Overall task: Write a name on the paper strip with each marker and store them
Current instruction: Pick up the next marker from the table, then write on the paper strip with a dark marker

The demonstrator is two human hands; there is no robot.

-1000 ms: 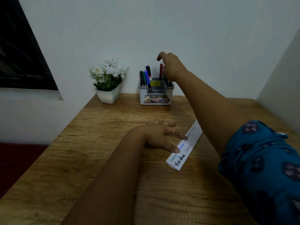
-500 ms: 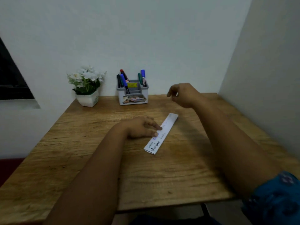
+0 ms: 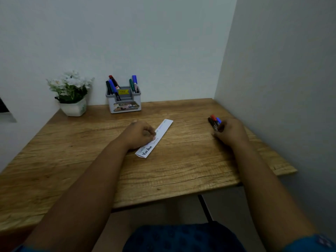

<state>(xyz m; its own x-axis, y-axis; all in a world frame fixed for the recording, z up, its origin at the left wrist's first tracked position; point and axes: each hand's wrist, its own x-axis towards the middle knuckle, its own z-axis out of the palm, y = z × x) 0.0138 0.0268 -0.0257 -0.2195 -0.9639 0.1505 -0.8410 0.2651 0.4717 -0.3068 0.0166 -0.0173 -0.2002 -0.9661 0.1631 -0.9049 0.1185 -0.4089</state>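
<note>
A white paper strip [image 3: 162,130] with a name written on it several times lies slanted in the middle of the wooden table [image 3: 181,160]. My left hand [image 3: 139,135] rests on the strip's left part, fingers curled, pinning it down. At the table's right side my right hand [image 3: 230,130] lies over three markers [image 3: 214,121], black, red and blue, whose caps stick out past my fingers. A grey marker holder [image 3: 125,101] stands at the back against the wall with several markers in it.
A white pot of white flowers [image 3: 71,93] stands at the back left of the table. A wall runs close along the table's right side. The table's front edge is near my lap.
My right hand has come back from the holder to the table's right side and now covers three markers. The view has tilted down and shifted. My left hand stays on the strip.
</note>
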